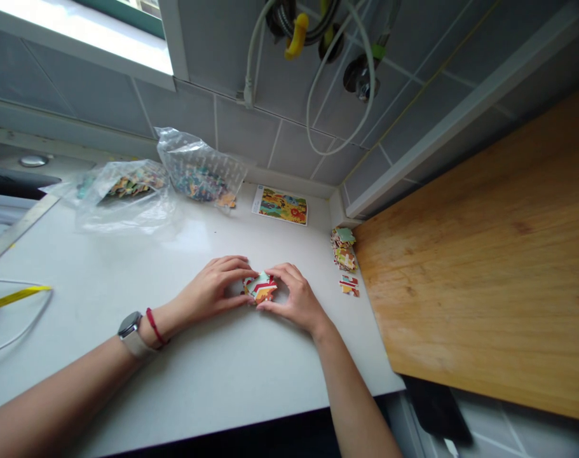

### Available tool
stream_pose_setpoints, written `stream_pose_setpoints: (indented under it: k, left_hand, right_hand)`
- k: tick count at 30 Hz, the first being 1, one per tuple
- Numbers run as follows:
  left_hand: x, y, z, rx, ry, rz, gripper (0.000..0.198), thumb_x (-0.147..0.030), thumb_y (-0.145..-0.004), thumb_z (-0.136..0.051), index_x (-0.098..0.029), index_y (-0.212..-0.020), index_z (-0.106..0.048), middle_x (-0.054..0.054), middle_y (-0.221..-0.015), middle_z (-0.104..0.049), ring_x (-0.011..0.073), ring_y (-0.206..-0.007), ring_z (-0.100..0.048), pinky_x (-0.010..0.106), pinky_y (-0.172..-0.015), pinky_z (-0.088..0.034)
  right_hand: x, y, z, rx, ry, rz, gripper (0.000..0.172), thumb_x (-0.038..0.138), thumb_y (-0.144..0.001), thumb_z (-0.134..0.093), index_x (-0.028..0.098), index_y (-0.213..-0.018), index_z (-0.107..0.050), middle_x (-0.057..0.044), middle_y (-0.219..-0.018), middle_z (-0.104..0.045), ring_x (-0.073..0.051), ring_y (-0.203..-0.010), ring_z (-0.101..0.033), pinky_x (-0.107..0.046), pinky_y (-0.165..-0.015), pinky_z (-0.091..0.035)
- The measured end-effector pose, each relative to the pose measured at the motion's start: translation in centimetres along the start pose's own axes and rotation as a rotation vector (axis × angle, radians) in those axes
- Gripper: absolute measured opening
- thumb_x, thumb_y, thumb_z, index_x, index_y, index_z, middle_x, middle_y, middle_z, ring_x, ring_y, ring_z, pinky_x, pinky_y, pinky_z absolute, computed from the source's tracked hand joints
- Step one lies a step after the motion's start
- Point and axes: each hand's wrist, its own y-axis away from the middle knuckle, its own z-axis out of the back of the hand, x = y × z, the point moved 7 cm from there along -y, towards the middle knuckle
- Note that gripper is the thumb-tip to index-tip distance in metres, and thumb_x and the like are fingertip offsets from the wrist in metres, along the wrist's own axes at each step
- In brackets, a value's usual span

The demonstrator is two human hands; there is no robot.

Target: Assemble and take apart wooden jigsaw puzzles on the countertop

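Colourful jigsaw puzzle pieces (261, 287), red, white, orange and pale green, lie between my two hands at the middle of the white countertop (251, 362). My left hand (220, 283) grips their left side with curved fingers, thumb at the lower edge. From the right, my right hand (293, 294) pinches the other side between thumb and fingers. Whether the pieces are stacked or joined, I cannot tell. Off to the right sit stacks of puzzle pieces (344, 248), with a small group of pieces (349, 285) just below them.
At the back left stand two clear plastic bags (127, 207) (179, 149) of puzzle pieces. A picture card (282, 205) lies near the wall. A wooden board (480, 254) borders the counter's right side. Cables (313, 108) hang above, and a yellow-tagged cord (22, 296) lies at left.
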Motion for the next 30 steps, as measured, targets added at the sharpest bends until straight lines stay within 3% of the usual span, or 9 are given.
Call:
stream_pose_setpoints:
  k: [3,9,15,22,30]
  left_hand:
    - [0.0,0.1,-0.1,-0.007,-0.022,-0.003,0.048,-0.054,-0.092,-0.074,-0.025,-0.131,-0.070,0.011,-0.128,-0.073,0.0323,-0.127,-0.063,0.048,-0.104,-0.051]
    - [0.0,0.1,0.5,-0.091,0.076,-0.012,0.032,-0.042,-0.099,-0.069,-0.025,-0.126,-0.074,0.011,-0.124,-0.073,0.0267,-0.117,-0.068,0.042,-0.102,-0.054]
    - [-0.1,-0.2,1.0,-0.117,0.119,0.011,0.024,-0.034,-0.103,-0.060,-0.023,-0.118,-0.077,0.009,-0.115,-0.076,0.0223,-0.104,-0.072,0.036,-0.094,-0.057]
    - [-0.1,-0.2,0.6,-0.081,0.095,0.017,0.030,-0.044,-0.099,-0.067,-0.023,-0.119,-0.073,0.009,-0.117,-0.076,0.0252,-0.110,-0.070,0.039,-0.098,-0.053]
    - [0.0,-0.2,0.5,-0.037,0.047,0.026,0.045,-0.054,-0.093,-0.073,-0.024,-0.127,-0.069,0.009,-0.122,-0.075,0.0279,-0.113,-0.068,0.043,-0.097,-0.051]
  right_hand:
    - [0.2,0.1,0.2,-0.048,-0.013,0.047,0.063,0.042,-0.075,-0.094,0.027,-0.131,-0.068,-0.008,-0.120,-0.071,-0.026,-0.113,-0.066,-0.044,-0.102,-0.056]
    - [0.5,0.0,0.5,-0.081,-0.020,0.086,0.061,0.041,-0.078,-0.092,0.028,-0.132,-0.067,-0.008,-0.121,-0.072,-0.026,-0.115,-0.067,-0.043,-0.103,-0.055]
    - [-0.2,0.1,0.3,-0.071,-0.037,0.025,0.062,0.032,-0.081,-0.089,0.029,-0.138,-0.064,-0.007,-0.117,-0.068,-0.024,-0.108,-0.067,-0.040,-0.099,-0.057]
    - [-0.4,0.1,0.0,-0.078,-0.035,0.002,0.075,0.029,-0.081,-0.087,0.030,-0.150,-0.057,-0.009,-0.122,-0.067,-0.025,-0.112,-0.066,-0.042,-0.103,-0.056]
    - [-0.2,-0.1,-0.1,-0.078,-0.195,0.010,0.054,0.029,-0.083,-0.086,0.029,-0.135,-0.069,-0.007,-0.130,-0.073,-0.022,-0.114,-0.071,-0.040,-0.105,-0.056]
